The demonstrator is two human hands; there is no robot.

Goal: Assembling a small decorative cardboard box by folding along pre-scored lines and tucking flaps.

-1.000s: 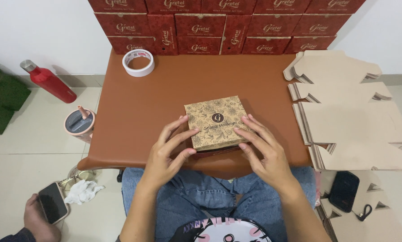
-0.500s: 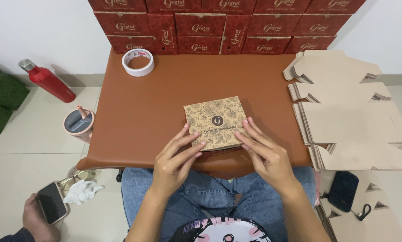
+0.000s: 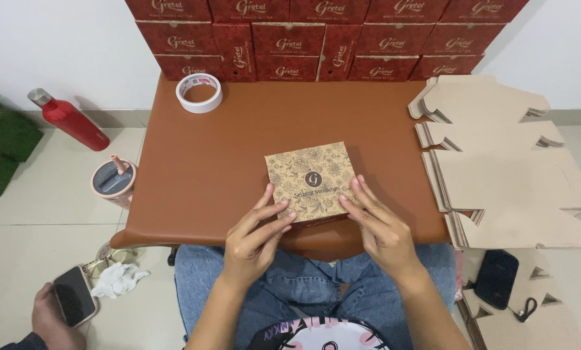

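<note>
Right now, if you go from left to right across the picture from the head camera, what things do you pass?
Red bottle → pink cup with a straw → roll of tape → left hand → patterned box → right hand → stacks of flat cardboard.

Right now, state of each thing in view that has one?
Patterned box: closed, flat on the table.
Left hand: fingers on the box's near left edge.
Right hand: fingers on its near right edge.
Tape roll: lying flat.
Red bottle: capped, on the floor.
Cardboard blanks: unfolded, stacked.
Red boxes: closed, stacked.
Phone: in another person's hand.
</note>
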